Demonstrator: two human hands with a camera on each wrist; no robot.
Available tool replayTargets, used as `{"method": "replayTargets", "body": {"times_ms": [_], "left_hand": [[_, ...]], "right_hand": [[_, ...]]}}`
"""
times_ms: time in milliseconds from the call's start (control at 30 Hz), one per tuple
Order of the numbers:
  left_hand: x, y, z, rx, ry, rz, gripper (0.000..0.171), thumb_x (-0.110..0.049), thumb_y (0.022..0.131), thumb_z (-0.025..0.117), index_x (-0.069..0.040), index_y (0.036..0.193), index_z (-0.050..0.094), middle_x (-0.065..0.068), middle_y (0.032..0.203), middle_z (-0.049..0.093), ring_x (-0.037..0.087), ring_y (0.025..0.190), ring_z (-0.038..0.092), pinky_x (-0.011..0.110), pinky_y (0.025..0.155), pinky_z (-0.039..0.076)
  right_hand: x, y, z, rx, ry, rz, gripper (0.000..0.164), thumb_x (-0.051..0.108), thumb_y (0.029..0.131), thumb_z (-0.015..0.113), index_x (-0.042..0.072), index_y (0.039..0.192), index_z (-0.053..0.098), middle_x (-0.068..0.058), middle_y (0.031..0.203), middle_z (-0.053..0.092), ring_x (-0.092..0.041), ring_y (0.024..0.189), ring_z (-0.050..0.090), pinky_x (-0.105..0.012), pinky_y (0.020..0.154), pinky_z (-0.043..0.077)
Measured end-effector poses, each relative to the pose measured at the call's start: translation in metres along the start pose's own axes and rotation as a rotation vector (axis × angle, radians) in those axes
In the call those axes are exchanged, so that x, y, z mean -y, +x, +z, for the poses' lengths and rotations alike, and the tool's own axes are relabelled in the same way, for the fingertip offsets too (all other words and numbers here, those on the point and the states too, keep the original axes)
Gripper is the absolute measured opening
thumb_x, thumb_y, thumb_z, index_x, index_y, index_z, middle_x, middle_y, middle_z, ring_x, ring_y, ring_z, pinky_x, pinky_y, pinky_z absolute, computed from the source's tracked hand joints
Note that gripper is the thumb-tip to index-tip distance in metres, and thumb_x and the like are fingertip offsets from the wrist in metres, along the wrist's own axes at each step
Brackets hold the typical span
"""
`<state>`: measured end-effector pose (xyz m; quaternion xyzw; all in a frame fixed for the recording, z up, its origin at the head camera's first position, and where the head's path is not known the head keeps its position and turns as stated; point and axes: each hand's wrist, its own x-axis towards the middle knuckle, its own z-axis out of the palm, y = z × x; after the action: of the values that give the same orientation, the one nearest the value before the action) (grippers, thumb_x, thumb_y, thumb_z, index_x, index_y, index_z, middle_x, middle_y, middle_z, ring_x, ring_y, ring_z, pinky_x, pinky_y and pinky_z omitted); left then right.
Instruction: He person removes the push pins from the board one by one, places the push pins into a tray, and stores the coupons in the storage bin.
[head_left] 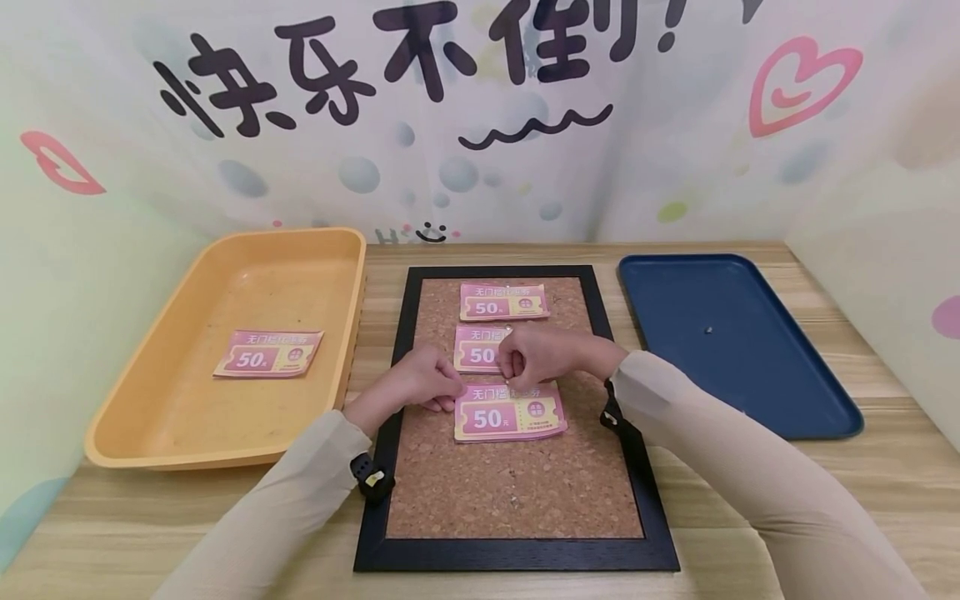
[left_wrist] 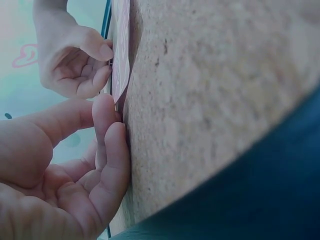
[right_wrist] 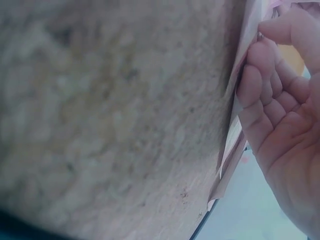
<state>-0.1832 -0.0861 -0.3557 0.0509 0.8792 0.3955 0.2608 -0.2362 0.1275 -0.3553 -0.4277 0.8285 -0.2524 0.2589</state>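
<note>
A framed corkboard (head_left: 517, 492) lies flat, with three pink-and-yellow paper coupons in a column on it. My left hand (head_left: 420, 379) pinches the upper left corner of the lowest coupon (head_left: 491, 421). At that coupon's top edge, the thumb and forefinger of my right hand (head_left: 543, 354) pinch a small pin (right_wrist: 259, 36), mostly hidden by the fingertips. The right hand also covers part of the middle coupon (head_left: 474, 350). Farther up lies the top coupon (head_left: 504, 302), with a tiny pin head at its upper edge.
Left of the board stands a yellow tray (head_left: 180, 275) with one more coupon (head_left: 268, 354) inside. A blue tray (head_left: 720, 383) is on the right, holding a small pin (head_left: 708, 331). Behind everything hangs a printed cloth (head_left: 300, 183).
</note>
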Motion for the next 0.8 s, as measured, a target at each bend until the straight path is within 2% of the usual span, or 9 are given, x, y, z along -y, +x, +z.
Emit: {"method": "replayTargets", "body": {"times_ms": [367,600,800], "left_hand": [[-0.0007,-0.0007,-0.0001,0.006,-0.006,-0.010,0.010,-0.010,0.083,0.066,-0.002,0.084,0.071,0.006,0.061,0.062,0.012,0.053,0.056,0.022,0.054,0.050],[-0.0006,-0.0013,0.0000,0.005,-0.010,-0.010,0.010,-0.010,0.084,0.066,-0.001,0.084,0.071,0.006,0.061,0.062,0.012,0.053,0.056,0.022,0.053,0.050],[-0.0008,-0.0015,-0.0001,0.001,-0.010,-0.010,0.010,-0.009,0.084,0.065,-0.001,0.084,0.071,0.006,0.061,0.062,0.012,0.053,0.057,0.022,0.053,0.050]], "right_hand": [[0.0016,0.0007,0.0008,0.001,-0.006,0.009,0.009,0.008,0.078,0.066,0.012,0.072,0.060,0.005,0.060,0.052,-0.006,0.049,0.044,-0.019,0.047,0.032],[0.0025,0.0017,0.0006,0.011,0.004,0.035,0.009,0.008,0.078,0.065,0.011,0.072,0.060,0.004,0.060,0.053,-0.006,0.048,0.045,-0.019,0.046,0.033],[0.0026,0.0013,-0.0001,0.008,0.010,0.020,0.008,0.008,0.078,0.065,0.010,0.073,0.061,0.004,0.062,0.053,-0.007,0.049,0.046,-0.019,0.046,0.034]]}}
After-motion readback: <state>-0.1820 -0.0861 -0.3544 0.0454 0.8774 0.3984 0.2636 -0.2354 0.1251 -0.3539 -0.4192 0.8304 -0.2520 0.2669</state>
